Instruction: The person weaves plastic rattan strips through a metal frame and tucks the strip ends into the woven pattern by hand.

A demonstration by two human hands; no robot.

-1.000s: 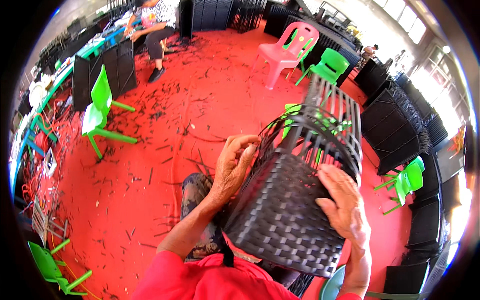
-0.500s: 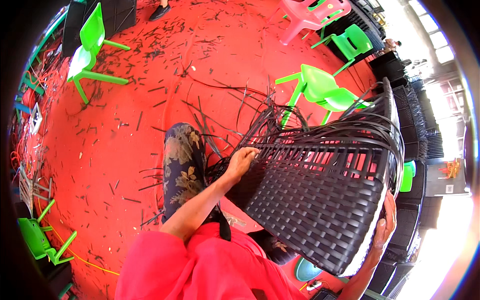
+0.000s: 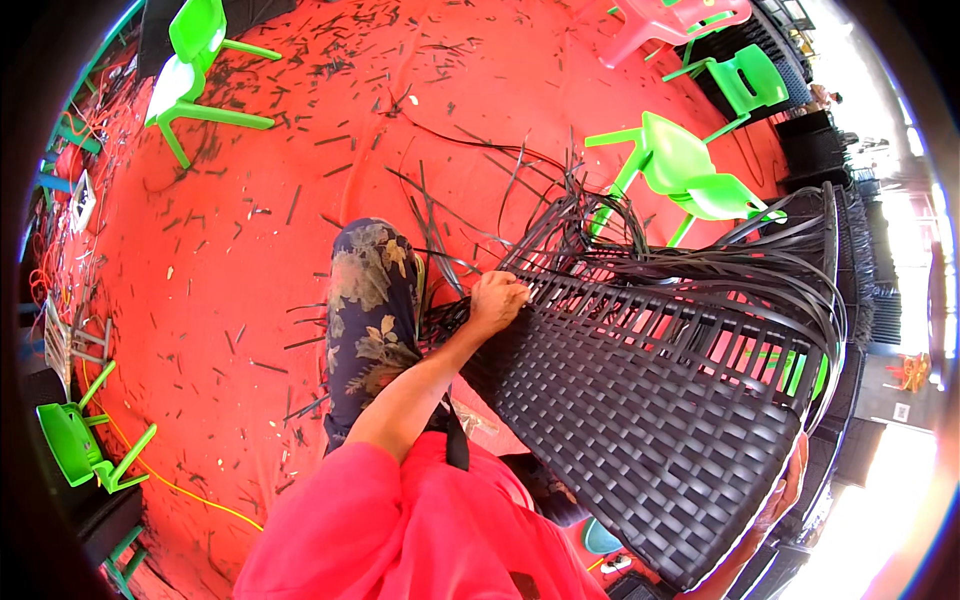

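Note:
A black wicker piece point(image 3: 640, 410), woven from flat plastic strips, lies tilted across my lap. Its lower part is closely woven, while gaps show between the strips along its upper edge. Long loose black strips point(image 3: 690, 268) trail from that edge and bunch at the far side. My left hand point(image 3: 498, 300) is closed at the upper left corner of the weave, fingertips pinched together; what lies between them is too small to make out. Along the right edge my right hand point(image 3: 793, 482) grips the wicker piece from outside, its fingers partly hidden behind it.
Strip offcuts litter the red floor point(image 3: 240, 260). Green plastic chairs stand at far left point(image 3: 195, 85), near left point(image 3: 75, 440) and beyond the strips point(image 3: 675, 160). A pink stool point(image 3: 650, 25) is at the back. Black wicker pieces line the right side; a yellow cable point(image 3: 190, 490) runs at lower left.
The wicker piece has turned slightly, its right end shifting right and down. My right hand has slid further behind its edge. My left hand stays at the upper left corner, moved slightly up.

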